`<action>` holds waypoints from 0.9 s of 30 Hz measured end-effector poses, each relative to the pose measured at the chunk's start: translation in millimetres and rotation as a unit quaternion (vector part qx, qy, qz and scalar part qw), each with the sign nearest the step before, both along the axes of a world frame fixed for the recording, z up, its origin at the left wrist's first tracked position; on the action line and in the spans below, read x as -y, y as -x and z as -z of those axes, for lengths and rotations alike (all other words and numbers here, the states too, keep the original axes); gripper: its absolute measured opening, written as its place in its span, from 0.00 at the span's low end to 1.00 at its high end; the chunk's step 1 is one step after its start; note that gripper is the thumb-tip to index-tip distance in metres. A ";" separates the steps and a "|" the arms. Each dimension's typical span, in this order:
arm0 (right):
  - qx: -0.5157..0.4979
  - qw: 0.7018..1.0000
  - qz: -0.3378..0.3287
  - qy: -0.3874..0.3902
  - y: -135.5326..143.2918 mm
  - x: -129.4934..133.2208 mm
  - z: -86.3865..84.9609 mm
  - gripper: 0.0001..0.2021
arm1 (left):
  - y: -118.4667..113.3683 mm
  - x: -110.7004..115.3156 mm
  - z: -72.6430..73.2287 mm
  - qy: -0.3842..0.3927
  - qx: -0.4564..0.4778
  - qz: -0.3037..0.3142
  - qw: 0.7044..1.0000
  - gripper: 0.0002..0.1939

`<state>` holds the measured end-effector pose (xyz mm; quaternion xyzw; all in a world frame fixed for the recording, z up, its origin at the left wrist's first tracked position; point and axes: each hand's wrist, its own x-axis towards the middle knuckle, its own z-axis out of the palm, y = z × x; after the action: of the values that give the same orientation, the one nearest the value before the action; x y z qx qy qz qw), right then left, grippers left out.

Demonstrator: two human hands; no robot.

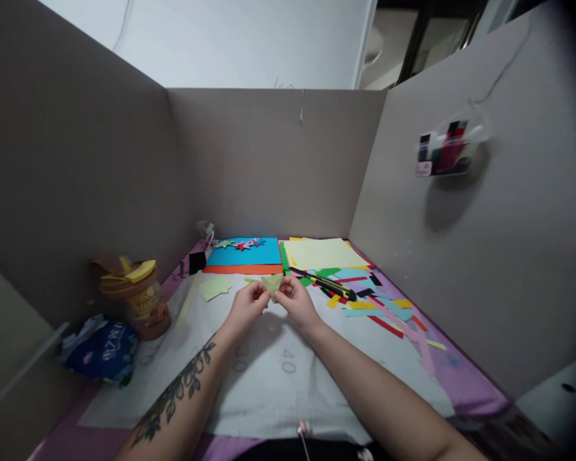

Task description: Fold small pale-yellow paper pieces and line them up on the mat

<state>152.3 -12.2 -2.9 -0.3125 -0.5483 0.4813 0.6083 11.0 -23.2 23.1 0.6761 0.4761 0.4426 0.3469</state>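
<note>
Both of my hands pinch a small folded piece of pale green paper [271, 285], raised a little over the white sheet. My left hand [248, 303] grips its left side between thumb and fingers. On the right side of the fold, my right hand [296, 301] has thumb and fingers pressed together. Left of my hands lie pale green paper pieces [216, 288]. A black and yellow utility knife [331, 285] rests on paper strips to the right. Farther back, small folded paper stars [247, 244] sit on blue paper [242, 257].
A stack of pale yellow paper [324, 253] lies at the back. Coloured strips [384, 312] are scattered at right. A brown cup with a yellow lid [141, 301] and a blue packet [100, 349] stand at left. Grey partitions [273, 160] enclose the table; a clear pouch [448, 150] hangs at right.
</note>
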 end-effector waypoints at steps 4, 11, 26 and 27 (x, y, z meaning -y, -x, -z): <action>0.017 1.000 0.011 -0.010 -0.6 -0.5 1.5 0.11 | 0.3 -2.7 3.1 -0.013 -0.024 -0.005 1.000 0.07; 0.046 0.999 0.022 -0.015 -0.6 3.3 -0.9 0.11 | -0.3 -0.5 1.6 -0.042 -0.060 -0.017 0.997 0.09; 0.129 0.991 0.028 -0.039 0.6 10.1 -2.5 0.11 | 0.7 -3.1 1.2 -0.025 0.010 -0.010 1.000 0.09; 0.132 0.990 0.029 -0.043 0.9 10.8 -3.2 0.11 | 1.5 -3.3 1.2 -0.027 0.014 -0.015 0.999 0.10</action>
<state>151.4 -23.0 0.3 -0.3628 -0.6343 0.3943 0.5573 9.5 -19.9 21.9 0.6717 0.4693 0.4702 0.3279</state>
